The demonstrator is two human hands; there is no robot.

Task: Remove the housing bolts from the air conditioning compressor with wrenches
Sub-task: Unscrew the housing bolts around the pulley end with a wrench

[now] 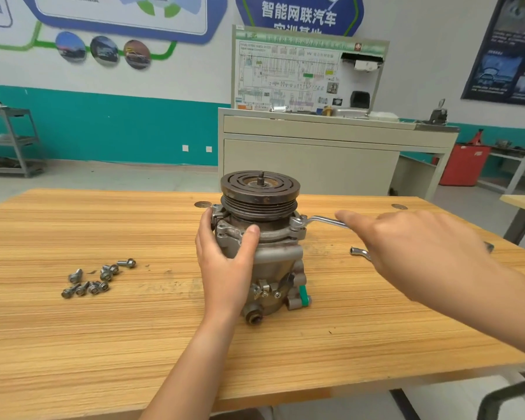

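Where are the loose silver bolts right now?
In the head view, the loose silver bolts lie clustered on the wooden table, left of the grey metal compressor.

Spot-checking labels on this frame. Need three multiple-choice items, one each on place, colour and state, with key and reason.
1. Where do the loose bolts lie on the table?
A. left of the compressor
B. right of it
C. on top of it

2. What colour is the plug low on the compressor?
A. red
B. green
C. yellow

3. What is the left hand doing?
A. lying flat on the table
B. gripping the compressor
C. making a fist on nothing

Key:
1 A: the bolts sit in a cluster on the wood to the compressor's left.
2 B: the plug is plainly green against the grey metal.
3 B: fingers and thumb wrap round the housing.
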